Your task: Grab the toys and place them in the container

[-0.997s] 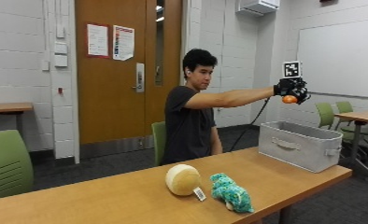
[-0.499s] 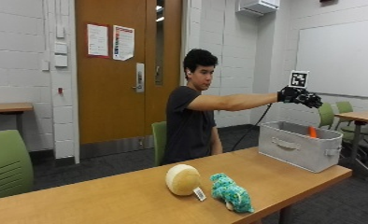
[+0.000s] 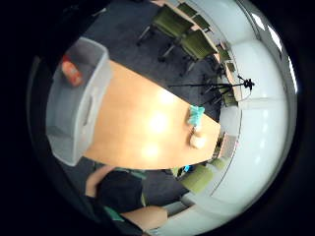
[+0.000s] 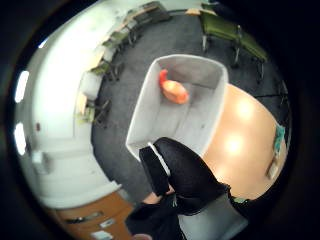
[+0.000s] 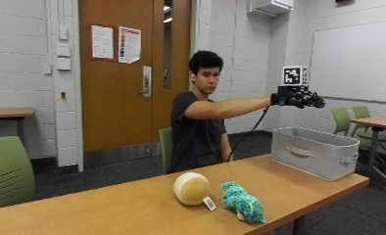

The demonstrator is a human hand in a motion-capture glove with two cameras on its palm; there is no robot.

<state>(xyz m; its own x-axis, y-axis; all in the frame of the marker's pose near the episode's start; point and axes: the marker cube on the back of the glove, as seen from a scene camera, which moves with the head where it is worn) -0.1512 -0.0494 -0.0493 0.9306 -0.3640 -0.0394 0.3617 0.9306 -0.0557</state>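
One orange toy [image 4: 173, 90] lies inside the grey container [image 5: 313, 155]; gloved right hand [image 5: 300, 98] hovers above it, fingers spread, holding nothing; cream round plush [image 5: 192, 188] and teal plush [image 5: 242, 201] remain on the table [image 5: 114, 205].

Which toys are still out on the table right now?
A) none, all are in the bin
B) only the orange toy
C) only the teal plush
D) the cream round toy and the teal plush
D: the cream round toy and the teal plush lie side by side on the table, while the orange toy lies inside the grey container under the gloved right hand.
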